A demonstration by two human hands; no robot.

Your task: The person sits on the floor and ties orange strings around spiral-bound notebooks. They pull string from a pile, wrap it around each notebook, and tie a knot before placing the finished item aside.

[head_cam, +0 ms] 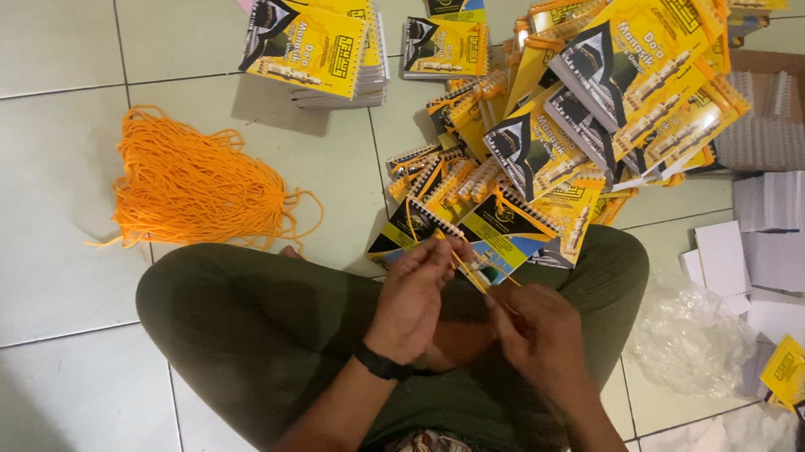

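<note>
Our left hand (413, 295) and right hand (535, 330) pinch a thin orange cord (469, 273): light, limp, best gripped near its ends; booklets (505, 224) at twelve o'clock.

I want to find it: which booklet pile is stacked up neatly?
The booklet stack beside the orange string bundle; the other booklets lie jumbled.
</note>
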